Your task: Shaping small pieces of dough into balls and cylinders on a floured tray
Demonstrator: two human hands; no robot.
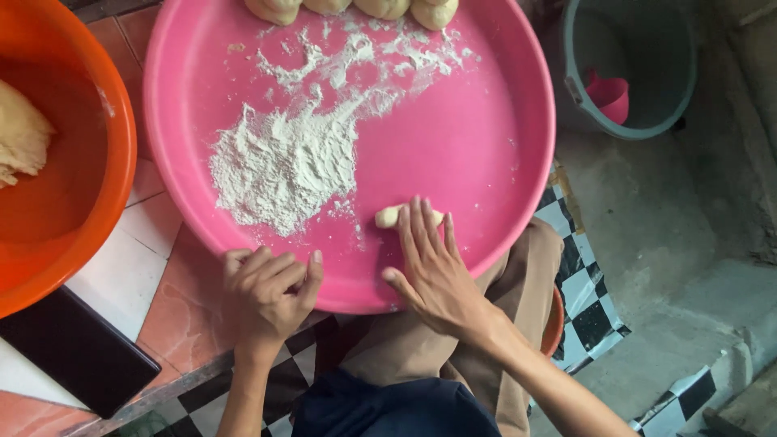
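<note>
A big round pink tray (486,121) lies in front of me with a patch of white flour (283,162) spread on it. My right hand (429,267) lies flat on the tray, fingers stretched over a small piece of pale dough (388,216) that sticks out to the left of the fingertips. My left hand (267,295) rests at the tray's near rim with its fingers curled in; nothing shows in it. Several shaped dough balls (356,8) line the tray's far edge.
An orange basin (89,202) holding a lump of dough (20,133) stands at the left. A dark flat slab (77,352) lies at the lower left on tiles. A grey bucket (631,73) with a pink cup (611,95) inside stands at the upper right.
</note>
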